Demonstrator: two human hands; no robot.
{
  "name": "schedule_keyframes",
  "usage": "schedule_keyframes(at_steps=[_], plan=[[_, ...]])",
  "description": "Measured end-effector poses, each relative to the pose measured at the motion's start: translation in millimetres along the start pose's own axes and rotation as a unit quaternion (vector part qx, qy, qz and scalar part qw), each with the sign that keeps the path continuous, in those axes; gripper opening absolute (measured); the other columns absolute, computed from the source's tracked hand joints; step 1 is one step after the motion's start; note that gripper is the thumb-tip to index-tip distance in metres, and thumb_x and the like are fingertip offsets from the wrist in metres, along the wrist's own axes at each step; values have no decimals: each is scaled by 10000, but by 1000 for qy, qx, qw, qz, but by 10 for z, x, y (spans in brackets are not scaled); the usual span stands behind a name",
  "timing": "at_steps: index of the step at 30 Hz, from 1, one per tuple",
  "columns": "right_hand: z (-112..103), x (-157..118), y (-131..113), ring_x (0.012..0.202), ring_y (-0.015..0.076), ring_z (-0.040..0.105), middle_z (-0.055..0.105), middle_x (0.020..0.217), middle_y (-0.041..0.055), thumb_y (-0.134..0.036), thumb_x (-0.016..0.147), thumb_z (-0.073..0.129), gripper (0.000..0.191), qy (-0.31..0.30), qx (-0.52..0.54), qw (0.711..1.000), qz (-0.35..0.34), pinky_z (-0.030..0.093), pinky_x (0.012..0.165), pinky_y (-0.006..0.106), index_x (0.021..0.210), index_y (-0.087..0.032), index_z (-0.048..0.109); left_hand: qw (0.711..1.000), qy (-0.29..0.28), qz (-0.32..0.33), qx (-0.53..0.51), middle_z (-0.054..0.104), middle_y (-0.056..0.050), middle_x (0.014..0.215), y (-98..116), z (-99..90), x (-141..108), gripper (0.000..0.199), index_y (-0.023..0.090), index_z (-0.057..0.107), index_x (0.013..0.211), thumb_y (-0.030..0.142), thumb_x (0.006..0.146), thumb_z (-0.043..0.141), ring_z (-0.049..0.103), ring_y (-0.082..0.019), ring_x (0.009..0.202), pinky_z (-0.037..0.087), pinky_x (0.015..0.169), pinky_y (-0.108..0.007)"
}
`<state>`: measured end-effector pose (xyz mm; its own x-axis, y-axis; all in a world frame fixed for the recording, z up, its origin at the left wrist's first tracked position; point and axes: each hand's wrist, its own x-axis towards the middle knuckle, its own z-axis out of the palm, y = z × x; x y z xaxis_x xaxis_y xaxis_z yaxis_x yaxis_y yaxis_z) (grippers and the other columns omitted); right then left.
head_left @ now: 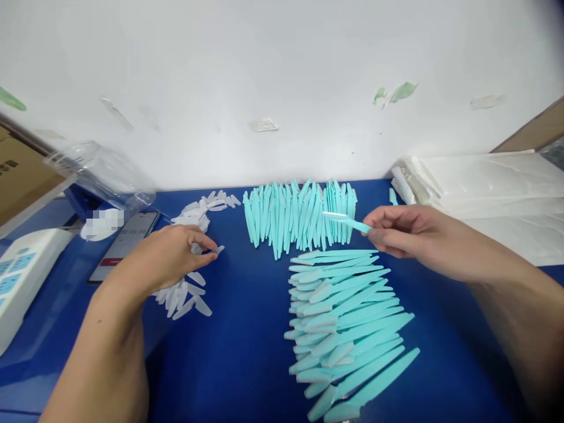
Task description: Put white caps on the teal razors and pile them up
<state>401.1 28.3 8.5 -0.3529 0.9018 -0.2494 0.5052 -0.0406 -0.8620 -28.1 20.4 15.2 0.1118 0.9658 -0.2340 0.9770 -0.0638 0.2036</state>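
Observation:
My right hand (408, 232) pinches the handle end of a turquoise eyebrow razor (355, 224), whose bare blade points left. My left hand (170, 255) is closed, thumb and finger gripping a small translucent blade cap (221, 249). The two hands are apart, cap and razor not touching. Loose caps lie in one heap (196, 212) beyond my left hand and another (178, 298) just below it. A row of turquoise razors (291, 217) stretches across the back. Nearer me, a stack of razors with covered heads (352, 329) lies with handles to the right.
On the left are a white device with blue buttons (29, 264), a phone (132, 235), a clear plastic jar (106, 173) and a cardboard box (24, 164). White plastic bags (493, 182) lie at the right. A white wall (282, 70) rises behind the blue tabletop (238, 352).

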Motion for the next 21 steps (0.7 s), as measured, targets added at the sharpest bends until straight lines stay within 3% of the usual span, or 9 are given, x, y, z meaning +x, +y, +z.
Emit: schedule_keyframes(at_steps=[6, 9, 12, 14, 17, 21], plan=[[142, -57, -126, 663, 142, 410, 494, 728, -27, -464, 930, 732, 259, -86, -9, 996, -14, 340, 589, 309, 843, -226, 678, 999, -28, 30, -9, 744, -26, 800, 101, 19, 26, 298, 261, 803, 911, 525, 904, 663, 651, -224, 683, 463, 669, -313], [187, -82, -142, 653, 141, 402, 496, 730, -29, -447, 939, 723, 231, -113, -4, 994, -7, 341, 583, 309, 854, -236, 686, 993, -1, 54, -107, 769, -15, 875, 227, 21, -36, 338, 270, 804, 1023, 573, 931, 686, 652, -201, 732, 472, 655, -287], [229, -108, -155, 639, 133, 393, 514, 738, -36, -418, 945, 720, 186, -126, -5, 992, 0, 337, 569, 304, 870, -249, 699, 953, 30, 63, -294, 815, -18, 1010, 530, 74, -131, 327, 277, 822, 1091, 549, 921, 760, 711, -192, 862, 535, 730, -254], [257, -122, -166, 631, 129, 387, 517, 739, -40, -405, 947, 718, 176, -125, -6, 992, 2, 331, 554, 298, 863, -252, 699, 924, 1, 58, -378, 820, -22, 927, 751, 136, -176, 312, 260, 849, 1036, 532, 884, 818, 721, -184, 822, 556, 712, -246], [282, -130, -180, 620, 126, 383, 517, 735, -42, -402, 950, 714, 178, -120, -7, 993, 2, 323, 534, 290, 857, -250, 699, 899, -44, 56, -433, 810, -22, 834, 953, 223, -191, 260, 254, 877, 990, 489, 889, 835, 720, -172, 784, 569, 697, -238], [281, -132, -185, 615, 123, 382, 520, 737, -44, -400, 961, 702, 174, -121, -13, 993, 3, 323, 534, 289, 868, -254, 709, 886, -69, 75, -453, 802, -6, 803, 971, 272, -170, 189, 275, 889, 984, 439, 909, 832, 706, -145, 757, 563, 685, -212]])
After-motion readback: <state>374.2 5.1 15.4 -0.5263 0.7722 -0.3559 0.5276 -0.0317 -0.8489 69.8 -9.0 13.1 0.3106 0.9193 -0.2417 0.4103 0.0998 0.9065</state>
